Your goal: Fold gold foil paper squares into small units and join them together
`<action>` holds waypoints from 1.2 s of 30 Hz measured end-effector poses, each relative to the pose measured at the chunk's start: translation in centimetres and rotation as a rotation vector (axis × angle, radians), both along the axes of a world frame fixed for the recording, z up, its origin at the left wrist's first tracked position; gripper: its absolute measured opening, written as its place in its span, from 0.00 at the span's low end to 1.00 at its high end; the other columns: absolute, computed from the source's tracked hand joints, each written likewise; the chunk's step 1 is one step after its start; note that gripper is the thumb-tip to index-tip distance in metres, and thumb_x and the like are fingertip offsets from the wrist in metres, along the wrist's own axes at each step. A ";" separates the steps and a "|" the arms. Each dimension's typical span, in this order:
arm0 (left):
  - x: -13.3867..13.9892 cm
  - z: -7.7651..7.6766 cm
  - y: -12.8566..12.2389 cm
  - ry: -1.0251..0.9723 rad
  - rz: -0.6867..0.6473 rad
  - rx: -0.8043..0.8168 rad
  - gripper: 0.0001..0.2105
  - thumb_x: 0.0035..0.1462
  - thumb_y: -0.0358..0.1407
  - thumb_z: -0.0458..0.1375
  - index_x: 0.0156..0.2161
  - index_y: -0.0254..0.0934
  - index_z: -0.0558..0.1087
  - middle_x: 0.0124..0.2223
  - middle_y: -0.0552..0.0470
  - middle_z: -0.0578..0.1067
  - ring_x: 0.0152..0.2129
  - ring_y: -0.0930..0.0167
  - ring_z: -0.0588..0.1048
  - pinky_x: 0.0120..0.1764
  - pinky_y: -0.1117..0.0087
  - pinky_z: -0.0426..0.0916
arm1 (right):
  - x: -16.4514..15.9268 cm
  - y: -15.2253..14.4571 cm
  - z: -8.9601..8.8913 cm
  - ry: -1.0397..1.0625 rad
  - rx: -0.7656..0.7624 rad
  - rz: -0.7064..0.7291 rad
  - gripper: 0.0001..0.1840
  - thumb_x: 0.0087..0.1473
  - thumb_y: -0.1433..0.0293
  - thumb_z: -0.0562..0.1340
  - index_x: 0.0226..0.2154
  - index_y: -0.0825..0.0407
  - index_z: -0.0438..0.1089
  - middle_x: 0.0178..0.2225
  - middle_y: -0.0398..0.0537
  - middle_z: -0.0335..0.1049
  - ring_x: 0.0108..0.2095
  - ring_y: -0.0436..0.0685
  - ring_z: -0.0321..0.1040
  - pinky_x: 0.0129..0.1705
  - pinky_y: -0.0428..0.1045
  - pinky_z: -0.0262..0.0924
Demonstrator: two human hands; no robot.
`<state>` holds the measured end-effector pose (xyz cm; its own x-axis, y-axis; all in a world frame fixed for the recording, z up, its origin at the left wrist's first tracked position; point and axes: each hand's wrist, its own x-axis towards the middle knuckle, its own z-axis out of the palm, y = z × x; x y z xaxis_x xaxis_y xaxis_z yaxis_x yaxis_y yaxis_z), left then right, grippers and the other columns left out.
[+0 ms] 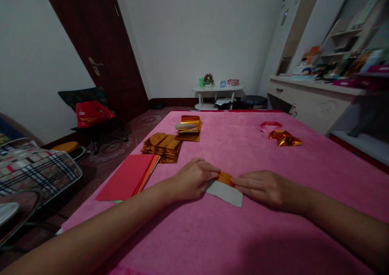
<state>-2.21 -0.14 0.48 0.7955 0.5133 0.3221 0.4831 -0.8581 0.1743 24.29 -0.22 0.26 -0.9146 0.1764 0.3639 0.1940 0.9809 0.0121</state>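
A sheet of gold foil paper [225, 178] lies on the pink cloth, its far part folded over to the gold side and its near part showing a pale grey back. My left hand [194, 178] pinches the fold at its left end, fingers bent and thumb underneath. At the right end, the fingertips of my right hand [267, 187] press together on the same fold. The thumb of that hand is mostly hidden. Left of my hands lie a stack of red paper [129, 175] and a bundle of folded gold paper [164, 145].
Behind the bundle is a pile of gold foil sheets [194, 134] with an oval, pale thing on it. At the far right sit a red-pink paper ring [271, 125] and a shiny gold folded piece [285, 138]. Beyond the table stand a low white table [217, 88] and a loaded desk [316, 92].
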 end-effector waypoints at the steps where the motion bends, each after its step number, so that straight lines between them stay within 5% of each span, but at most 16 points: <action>1: 0.0 0.1 -0.4 0.025 -0.012 -0.001 0.16 0.53 0.26 0.52 0.47 0.37 0.71 0.48 0.47 0.74 0.44 0.67 0.72 0.51 0.63 0.59 | 0.1 -0.1 -0.1 0.004 -0.005 -0.007 0.16 0.62 0.71 0.48 0.47 0.51 0.67 0.40 0.53 0.72 0.40 0.52 0.69 0.41 0.49 0.65; 6: -0.1 0.1 -1.8 0.061 -0.045 0.029 0.17 0.58 0.29 0.49 0.52 0.40 0.65 0.50 0.47 0.73 0.47 0.69 0.70 0.54 0.59 0.55 | -0.4 -0.4 0.1 -0.008 -0.052 -0.056 0.15 0.62 0.70 0.48 0.44 0.52 0.68 0.38 0.52 0.72 0.40 0.51 0.68 0.42 0.48 0.64; 14: 0.5 -0.4 -3.4 -0.014 -0.020 0.054 0.13 0.58 0.43 0.52 0.40 0.36 0.73 0.41 0.44 0.76 0.39 0.66 0.74 0.45 0.64 0.66 | -0.5 -1.6 -0.3 -0.017 -0.141 -0.155 0.16 0.60 0.75 0.48 0.44 0.54 0.68 0.40 0.53 0.70 0.41 0.52 0.66 0.42 0.49 0.61; 22: 1.5 -0.5 -4.1 0.007 -0.003 0.098 0.12 0.62 0.34 0.46 0.37 0.35 0.72 0.37 0.46 0.75 0.34 0.71 0.73 0.37 0.71 0.68 | -0.5 -1.7 -0.8 0.026 -0.202 -0.171 0.15 0.60 0.75 0.49 0.44 0.53 0.68 0.41 0.52 0.69 0.42 0.52 0.65 0.42 0.49 0.61; 28: 1.4 0.2 -3.8 0.051 -0.016 0.064 0.09 0.59 0.36 0.50 0.36 0.37 0.72 0.36 0.48 0.74 0.33 0.70 0.73 0.37 0.70 0.67 | -0.8 -2.3 -0.1 -0.002 -0.260 -0.239 0.14 0.60 0.68 0.53 0.45 0.53 0.69 0.40 0.52 0.69 0.40 0.53 0.65 0.41 0.49 0.60; 36: 2.3 0.3 -4.2 0.196 0.044 0.088 0.09 0.59 0.32 0.48 0.37 0.35 0.70 0.34 0.49 0.73 0.28 0.70 0.71 0.31 0.70 0.66 | -1.2 -3.2 -0.7 0.038 -0.192 -0.282 0.12 0.58 0.72 0.53 0.43 0.53 0.69 0.38 0.51 0.70 0.38 0.54 0.65 0.40 0.49 0.60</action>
<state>0.06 -4.34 0.73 0.8247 0.5258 0.2083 0.5378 -0.8431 -0.0015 23.10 -3.38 -0.45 -0.8063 0.4891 0.3325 0.4549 0.8722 -0.1797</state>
